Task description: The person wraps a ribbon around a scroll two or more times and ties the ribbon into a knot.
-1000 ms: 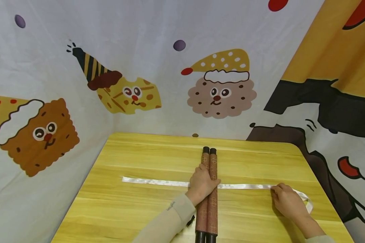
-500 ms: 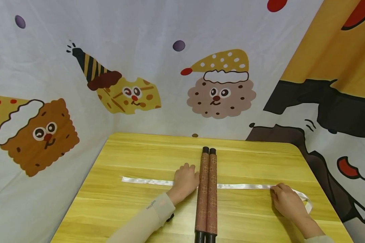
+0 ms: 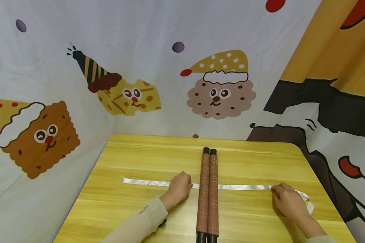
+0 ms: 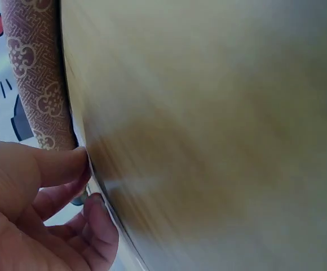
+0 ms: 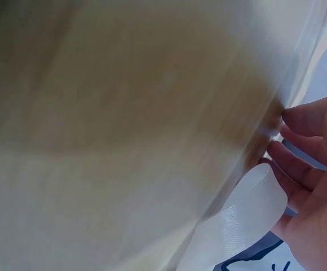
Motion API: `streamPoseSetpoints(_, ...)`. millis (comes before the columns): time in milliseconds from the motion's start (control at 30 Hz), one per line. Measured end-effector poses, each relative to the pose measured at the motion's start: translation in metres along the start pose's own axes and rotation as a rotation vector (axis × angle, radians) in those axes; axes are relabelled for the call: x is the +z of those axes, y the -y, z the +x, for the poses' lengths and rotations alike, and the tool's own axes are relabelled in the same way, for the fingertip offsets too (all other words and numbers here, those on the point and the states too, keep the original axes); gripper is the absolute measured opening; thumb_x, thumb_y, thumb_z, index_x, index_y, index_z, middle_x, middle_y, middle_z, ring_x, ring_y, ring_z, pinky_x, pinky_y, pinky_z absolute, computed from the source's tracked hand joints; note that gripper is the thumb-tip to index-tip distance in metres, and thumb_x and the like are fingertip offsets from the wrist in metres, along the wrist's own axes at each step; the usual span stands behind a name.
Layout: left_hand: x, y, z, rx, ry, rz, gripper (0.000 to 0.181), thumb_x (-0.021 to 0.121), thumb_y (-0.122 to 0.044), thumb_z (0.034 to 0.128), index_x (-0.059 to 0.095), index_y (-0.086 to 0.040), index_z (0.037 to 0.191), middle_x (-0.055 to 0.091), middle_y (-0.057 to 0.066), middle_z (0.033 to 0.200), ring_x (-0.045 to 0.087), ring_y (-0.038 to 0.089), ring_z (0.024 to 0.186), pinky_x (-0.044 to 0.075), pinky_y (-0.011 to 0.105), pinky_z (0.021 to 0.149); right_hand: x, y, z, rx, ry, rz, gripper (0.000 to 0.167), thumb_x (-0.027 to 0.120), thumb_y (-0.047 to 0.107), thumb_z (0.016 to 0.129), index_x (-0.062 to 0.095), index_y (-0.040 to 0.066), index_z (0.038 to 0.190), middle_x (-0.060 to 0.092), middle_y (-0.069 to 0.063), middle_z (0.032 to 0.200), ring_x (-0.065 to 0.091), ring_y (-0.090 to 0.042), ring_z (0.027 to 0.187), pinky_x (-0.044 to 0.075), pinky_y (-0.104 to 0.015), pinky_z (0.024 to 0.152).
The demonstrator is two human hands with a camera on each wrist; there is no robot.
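Two scrolls [image 3: 203, 199], wrapped in brown patterned cloth with black ends, lie side by side on the table. A white satin ribbon [image 3: 243, 187] runs crosswise beneath them. Left of the scrolls, my left hand [image 3: 179, 187] pinches the ribbon at the tabletop; its thumb [image 4: 67, 164] and index finger come together there in the left wrist view. My right hand [image 3: 289, 200] pinches the ribbon well to the right. Past its fingers the ribbon bends into a loose loop [image 5: 245, 217], seen in the right wrist view.
The yellow wood-grain table [image 3: 146, 155] has rounded far corners. Behind it and to the sides hangs a white cloth [image 3: 146, 37] printed with cartoon biscuits and cheese. The ribbon's left end lies flat on the wood.
My left hand has let go of the scrolls and moved left, down onto the ribbon beside them. The right hand has stayed in place on the ribbon.
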State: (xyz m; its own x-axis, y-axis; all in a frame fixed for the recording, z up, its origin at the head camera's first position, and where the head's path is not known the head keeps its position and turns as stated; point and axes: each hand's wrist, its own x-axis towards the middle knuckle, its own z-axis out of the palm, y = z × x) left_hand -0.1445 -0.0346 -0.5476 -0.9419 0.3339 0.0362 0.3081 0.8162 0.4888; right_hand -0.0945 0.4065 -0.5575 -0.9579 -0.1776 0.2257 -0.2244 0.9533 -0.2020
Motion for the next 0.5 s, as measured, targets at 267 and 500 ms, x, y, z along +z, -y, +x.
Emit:
streamPoseSetpoints(267, -0.002, 0.004, 0.001, -0.011, 0.079, -0.024, 0.023, 0.073, -0.009, 0.0975, 0.062, -0.01, 0.077, 0.055, -0.002, 0.075, 0.053, 0.012, 0.065, 0.049, 0.028, 0.057, -0.001, -0.002, 0.0, -0.003, 0.011, -0.002, 0.014, 0.075, 0.0, 0.088, 0.075, -0.007, 0.1, 0.068, -0.017, 0.096, 0.064, -0.042, 0.089, 0.055, -0.058, 0.074)
streamPoseSetpoints(500, -0.01, 0.014, -0.002, -0.022, 0.116, -0.081, 0.019, 0.067, -0.006, 0.1016, 0.06, -0.006, 0.084, 0.053, 0.0, 0.078, 0.051, 0.012, 0.065, 0.049, 0.026, 0.057, 0.0, -0.001, 0.0, -0.06, -0.047, -0.016, 0.013, 0.08, -0.001, 0.083, 0.076, 0.001, 0.095, 0.071, -0.015, 0.098, 0.068, -0.042, 0.092, 0.055, -0.061, 0.073)
